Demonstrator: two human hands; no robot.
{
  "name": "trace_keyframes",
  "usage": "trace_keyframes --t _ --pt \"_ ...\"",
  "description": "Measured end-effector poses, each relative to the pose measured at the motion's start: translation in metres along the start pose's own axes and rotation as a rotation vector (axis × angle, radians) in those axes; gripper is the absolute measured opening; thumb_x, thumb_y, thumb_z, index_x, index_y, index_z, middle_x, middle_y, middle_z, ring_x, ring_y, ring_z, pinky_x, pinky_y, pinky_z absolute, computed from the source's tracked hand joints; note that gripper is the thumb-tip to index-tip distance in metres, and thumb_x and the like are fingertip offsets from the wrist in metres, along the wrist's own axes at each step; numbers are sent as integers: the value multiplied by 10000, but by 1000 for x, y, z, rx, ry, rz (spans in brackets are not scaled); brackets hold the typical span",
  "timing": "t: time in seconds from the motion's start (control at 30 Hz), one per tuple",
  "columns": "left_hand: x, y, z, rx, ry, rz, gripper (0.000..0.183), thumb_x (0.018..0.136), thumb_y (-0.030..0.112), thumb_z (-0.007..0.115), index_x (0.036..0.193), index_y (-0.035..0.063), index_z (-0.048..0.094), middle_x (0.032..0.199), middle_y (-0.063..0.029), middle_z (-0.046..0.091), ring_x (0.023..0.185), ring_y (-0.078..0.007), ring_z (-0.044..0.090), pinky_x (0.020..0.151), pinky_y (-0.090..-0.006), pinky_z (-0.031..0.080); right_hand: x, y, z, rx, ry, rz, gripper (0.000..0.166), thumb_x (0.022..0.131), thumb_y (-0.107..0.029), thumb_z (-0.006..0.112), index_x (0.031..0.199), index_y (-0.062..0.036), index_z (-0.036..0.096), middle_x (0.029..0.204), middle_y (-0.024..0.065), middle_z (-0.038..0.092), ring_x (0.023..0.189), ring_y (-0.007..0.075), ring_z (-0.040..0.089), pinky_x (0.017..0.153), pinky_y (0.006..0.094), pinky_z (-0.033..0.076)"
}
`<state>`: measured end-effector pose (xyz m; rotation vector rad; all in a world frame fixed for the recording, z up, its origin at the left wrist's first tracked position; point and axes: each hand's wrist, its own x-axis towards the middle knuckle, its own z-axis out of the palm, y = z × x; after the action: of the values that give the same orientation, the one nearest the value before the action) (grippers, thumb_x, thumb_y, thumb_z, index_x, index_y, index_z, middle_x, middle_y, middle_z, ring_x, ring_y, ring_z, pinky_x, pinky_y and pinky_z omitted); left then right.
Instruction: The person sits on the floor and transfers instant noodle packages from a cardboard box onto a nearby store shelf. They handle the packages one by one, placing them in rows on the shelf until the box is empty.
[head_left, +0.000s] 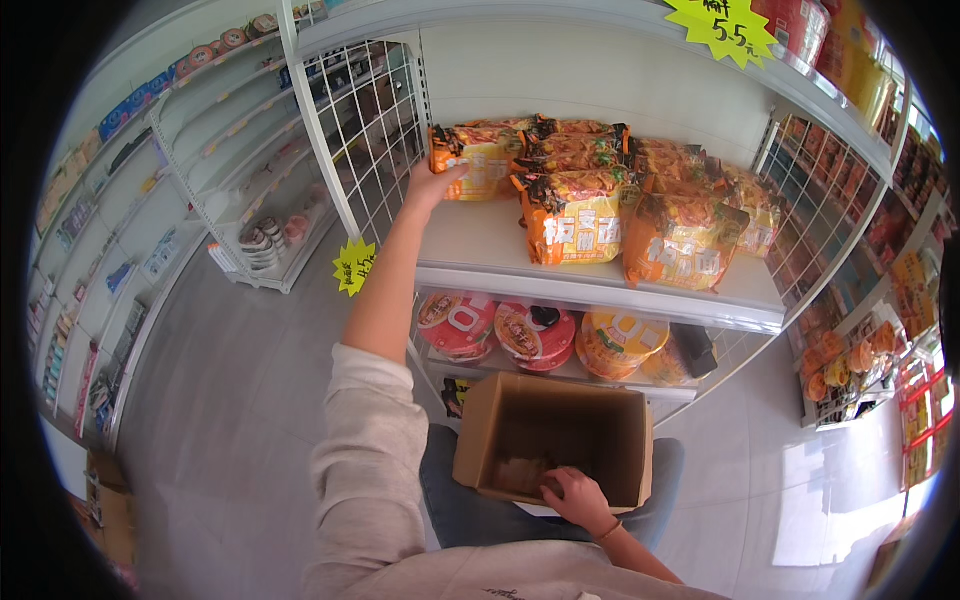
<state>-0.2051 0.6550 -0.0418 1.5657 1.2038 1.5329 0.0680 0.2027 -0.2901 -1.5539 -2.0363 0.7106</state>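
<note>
My left hand (436, 186) reaches to the left end of the metal shelf (480, 232), its thumb on the front of an orange instant noodle packet (487, 171); its fingers are partly hidden at the packet's left side. To the right, several like packets (574, 229) stand in rows. My right hand (576, 498) is over the near edge of an open cardboard box (476, 442) between my knees, fingers curled, with nothing plainly in it. The box's inside is dark, and its bottom is hard to make out.
Red instant noodle tubs (534, 334) and yellow ones (622, 341) fill the shelf below. White wire grids (367, 135) close the shelf's sides. Star-shaped yellow price signs (354, 267) hang at its edges. Another shelving unit (187, 172) runs along the left; a display rack (847, 375) stands at right.
</note>
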Motion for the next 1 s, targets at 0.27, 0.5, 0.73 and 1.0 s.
trace_keyframes --t 0.27,0.5,0.73,1.0 --pt "22 -32 1 532 66 38 578 745 402 881 1146 33 686 1049 -157 756 968 -297 734 849 -416 554 2 -3 0 27 -27 22 256 878 -284 695 1047 -92 686 951 141 723 834 372 701 720 470 581" --pt "21 -42 18 431 165 44 599 720 321 904 1170 40 626 1029 -151 755 950 -310 737 851 -417 567 3 -1 2 19 -50 49 239 882 -279 668 1034 -95 685 925 135 731 807 366 707 706 469 585" --pt "22 -54 10 156 -160 217 825 788 80 828 1465 1 364 1396 -202 576 1213 -290 631 1031 -380 495 5 -4 2 40 -19 56 180 886 -228 691 1007 -97 708 842 133 724 778 350 702 704 445 573" --pt "-63 15 26 402 71 282 763 875 10 667 1538 18 291 1456 -207 465 1261 -330 572 1076 -384 447 4 -3 -3 31 23 66 181 891 -252 665 962 -87 687 866 134 724 773 357 706 677 460 581"
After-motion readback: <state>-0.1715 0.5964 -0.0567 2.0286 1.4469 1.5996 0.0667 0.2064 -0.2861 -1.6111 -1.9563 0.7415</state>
